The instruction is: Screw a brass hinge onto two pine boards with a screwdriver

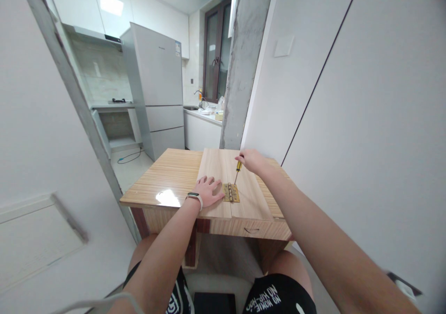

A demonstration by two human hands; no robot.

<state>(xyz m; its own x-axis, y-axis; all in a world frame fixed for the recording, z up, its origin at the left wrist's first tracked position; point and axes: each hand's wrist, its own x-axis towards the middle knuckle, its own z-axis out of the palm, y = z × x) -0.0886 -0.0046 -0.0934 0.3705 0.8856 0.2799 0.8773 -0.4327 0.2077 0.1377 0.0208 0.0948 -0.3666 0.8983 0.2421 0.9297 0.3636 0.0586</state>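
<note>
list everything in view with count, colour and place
table: one, striped tan, front centre
boards: two, pale wood, on table
hinge: one, brassy, across board seam
screwdriver: one, yellow handle, tip at hinge
drawer: one, tan, table front
fridge: one, silvery, back left
wall cabinets: several, white, top left
window: one, brown, back centre
faucet: one, silvery, by window
shorts: one pair, black, bottom
wristband: one, pale, left forearm
left hand: one, bare, on boards
right hand: one, bare, on screwdriver

There are two hands (208,192), one screwdriver (239,166), one hinge (231,192), two boards (253,198)
</note>
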